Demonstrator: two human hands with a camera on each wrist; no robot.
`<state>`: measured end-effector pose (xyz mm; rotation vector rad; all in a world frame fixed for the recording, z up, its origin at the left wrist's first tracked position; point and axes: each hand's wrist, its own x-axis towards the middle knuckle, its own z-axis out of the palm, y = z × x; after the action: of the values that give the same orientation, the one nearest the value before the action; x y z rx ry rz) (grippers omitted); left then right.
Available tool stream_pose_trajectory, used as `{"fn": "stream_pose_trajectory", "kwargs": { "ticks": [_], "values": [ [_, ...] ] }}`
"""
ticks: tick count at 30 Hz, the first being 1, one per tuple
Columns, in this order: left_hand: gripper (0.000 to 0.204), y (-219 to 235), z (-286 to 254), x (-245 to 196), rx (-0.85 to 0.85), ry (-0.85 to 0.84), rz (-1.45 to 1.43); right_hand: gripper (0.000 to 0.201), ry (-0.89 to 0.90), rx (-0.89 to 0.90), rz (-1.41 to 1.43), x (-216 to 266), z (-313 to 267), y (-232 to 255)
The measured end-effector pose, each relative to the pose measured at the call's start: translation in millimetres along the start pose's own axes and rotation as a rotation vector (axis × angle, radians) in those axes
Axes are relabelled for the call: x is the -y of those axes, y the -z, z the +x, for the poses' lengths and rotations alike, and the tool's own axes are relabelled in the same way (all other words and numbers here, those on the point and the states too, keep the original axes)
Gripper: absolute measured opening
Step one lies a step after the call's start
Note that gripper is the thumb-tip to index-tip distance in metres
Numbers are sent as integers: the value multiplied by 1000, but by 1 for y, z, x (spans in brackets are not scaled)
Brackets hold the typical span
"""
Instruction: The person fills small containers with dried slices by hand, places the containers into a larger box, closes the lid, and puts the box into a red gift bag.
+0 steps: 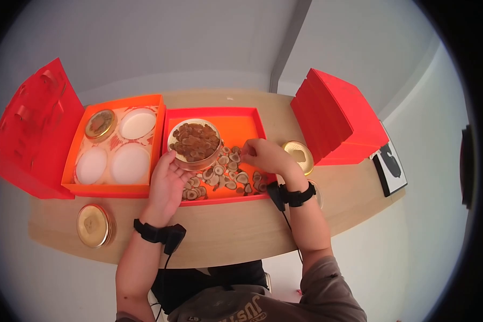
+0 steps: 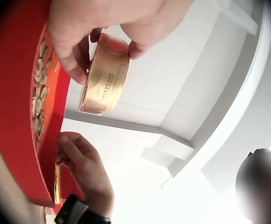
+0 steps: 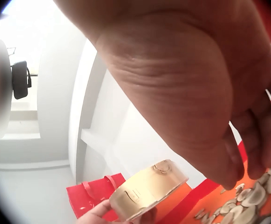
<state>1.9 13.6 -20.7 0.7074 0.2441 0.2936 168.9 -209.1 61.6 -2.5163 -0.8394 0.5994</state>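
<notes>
My left hand (image 1: 169,185) holds a round gold-sided tub (image 1: 201,166), thumb and fingers gripping its sides in the left wrist view. Reddish-brown flat slices (image 1: 196,142) are heaped in the tub, which is tilted above the left part of a shallow red box (image 1: 241,111) with an orange inside. Pale dried slices with dark rims (image 1: 218,170) are spread over the box floor. Over their right side is my right hand (image 1: 265,155), fingers bent and fingertips right at the slices. I cannot tell whether a slice is between them.
At left stands an open box with an orange rim (image 1: 158,134) and round wells, one holding a gold-lidded jar (image 1: 101,124). Another gold-lidded jar (image 1: 95,225) is near the table's front edge. Gold lid (image 1: 299,155) and red bags (image 1: 338,118) stand at right.
</notes>
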Motion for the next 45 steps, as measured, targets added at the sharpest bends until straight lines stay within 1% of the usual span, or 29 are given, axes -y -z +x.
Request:
{"fn": "stream_pose_trajectory", "kwargs": {
  "ticks": [1,3,7,9,10,12,13,15,16,18,21,22,24,28,30,31,33,34,36,43,45],
  "values": [
    [31,0,0,0,-5,3,-6,24,2,-1,-11,-1,-1,-2],
    [30,-2,-1,0,-7,5,-23,25,63,38,-135,-5,-1,-8],
    [29,-2,0,1,8,3,-32,24,56,61,-220,-4,0,-19],
    [29,-2,1,1,-1,4,-44,23,124,128,-379,6,-6,-20],
    [29,-2,1,1,-15,6,-50,23,126,127,-387,12,-10,-17],
    [29,-4,0,1,-11,5,-60,25,-52,341,-493,30,-17,-11],
    [29,-4,0,1,-7,11,-63,25,-50,341,-503,24,-16,-12],
    [28,-2,2,2,-6,3,-65,23,117,208,-394,0,-10,-14],
    [28,-2,2,2,-4,3,-59,23,118,209,-402,-5,-7,-17],
    [28,-5,0,1,-15,3,-60,23,144,34,-322,-7,-7,-20],
    [28,-7,-1,1,-23,9,-53,23,98,34,-355,-3,-4,-24],
    [28,-6,0,0,-24,9,-53,23,102,34,-355,-3,-3,-25],
    [28,-4,1,1,-15,7,-56,24,107,30,-466,-6,2,-30],
    [27,-9,-1,-1,-28,9,-74,25,116,48,-512,-7,6,-32],
    [26,-8,0,1,-21,-2,-78,26,49,106,-520,0,8,-29],
    [25,-7,1,1,-8,-5,-86,26,60,98,-517,1,11,-29],
    [24,-6,1,1,-11,-5,-84,25,30,146,-551,1,13,-29],
    [23,-6,2,1,-15,5,-91,25,37,135,-550,0,11,-30],
    [22,-9,2,-1,-5,-9,-83,22,108,4,-546,1,4,-32],
    [25,-11,-1,0,-27,1,-64,20,179,10,-508,3,0,-34],
    [26,-9,1,0,-28,1,-63,23,61,105,-498,15,-3,-31]
  ]
}}
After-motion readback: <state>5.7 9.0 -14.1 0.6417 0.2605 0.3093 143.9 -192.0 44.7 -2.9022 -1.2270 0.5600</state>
